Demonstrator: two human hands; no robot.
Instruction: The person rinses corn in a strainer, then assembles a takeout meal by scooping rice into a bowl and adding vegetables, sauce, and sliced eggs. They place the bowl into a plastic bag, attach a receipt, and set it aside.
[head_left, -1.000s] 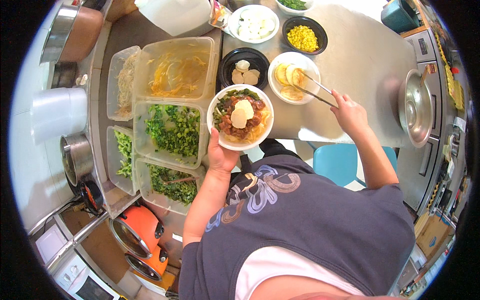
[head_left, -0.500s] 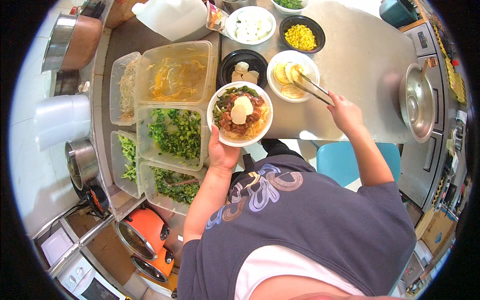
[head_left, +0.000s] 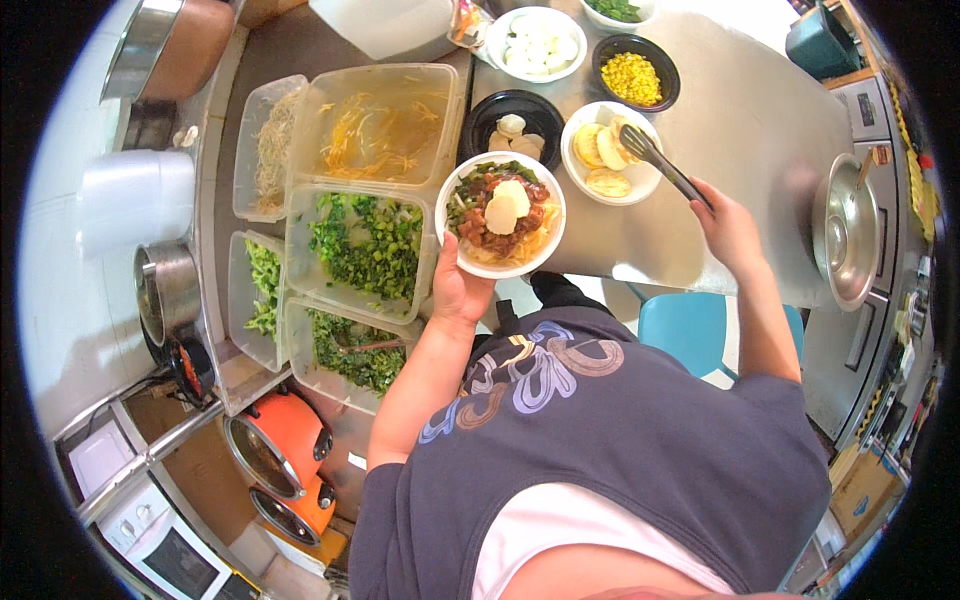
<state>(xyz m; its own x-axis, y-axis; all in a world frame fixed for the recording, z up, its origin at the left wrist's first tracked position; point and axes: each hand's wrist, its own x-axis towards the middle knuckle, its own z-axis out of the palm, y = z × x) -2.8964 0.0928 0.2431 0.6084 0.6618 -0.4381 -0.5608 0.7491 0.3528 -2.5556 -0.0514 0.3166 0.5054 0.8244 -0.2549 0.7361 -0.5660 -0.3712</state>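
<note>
My left hand (head_left: 461, 288) is closed around the near left side of a white bowl (head_left: 501, 271). In the bowl lie brown sauced meat (head_left: 484, 241), dark greens, yellowish strips and two pale round slices (head_left: 505, 205). My right hand (head_left: 725, 227) grips black-handled tongs (head_left: 668, 167). Their tips reach over a second white bowl (head_left: 634, 190) and touch or overlap one of several round yellow slices (head_left: 607, 148) in it; whether they pinch it cannot be told. Behind the held bowl stands a black bowl (head_left: 480, 113) with a few pale pieces.
Clear tubs of chopped greens (head_left: 365, 250), shredded yellow strips (head_left: 375, 125) and sprouts (head_left: 272, 145) stand at left. Bowls of white pieces (head_left: 540, 45) and corn (head_left: 632, 78) are farther back. A metal basin (head_left: 845, 230) stands right, a blue chair (head_left: 683, 330) under the table edge.
The whole view has shifted, with the table's contents now farther right. The tongs have turned, so their broad side shows over the yellow slices. My left hand keeps its hold on the bowl.
</note>
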